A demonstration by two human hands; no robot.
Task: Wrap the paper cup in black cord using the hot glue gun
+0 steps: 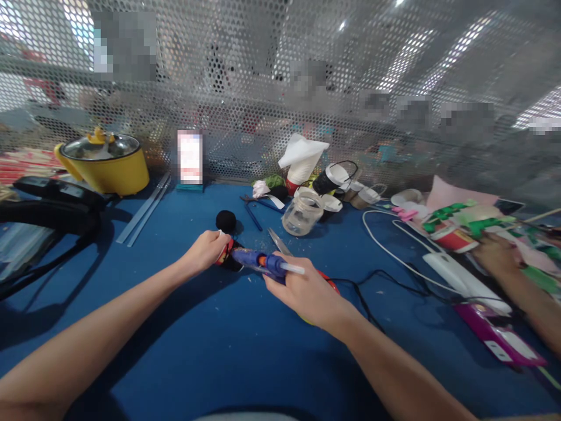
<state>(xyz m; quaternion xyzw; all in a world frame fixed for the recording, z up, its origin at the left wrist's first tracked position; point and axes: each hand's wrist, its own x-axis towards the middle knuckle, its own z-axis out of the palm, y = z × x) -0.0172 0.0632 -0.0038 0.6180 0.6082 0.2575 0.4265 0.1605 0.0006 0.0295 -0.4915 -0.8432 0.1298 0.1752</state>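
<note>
My right hand [307, 289] is closed round a blue glue gun [258, 261] with a clear glue stick poking out of its back. The gun's nozzle points left at a small red and black piece [228, 254] pinched in my left hand [205, 250]. A black pompom [226, 221] lies on the blue table [219, 351] just behind my left hand. Scissors [280, 242] rest behind the glue gun.
A clear jar [302, 213], paper cups [307, 166] and craft scraps stand at the back middle. At the far left sit a yellow pot [105, 161] and a black bag [48, 204]. Cables, a white power strip [464, 280] and another person's hand [497, 254] are on the right.
</note>
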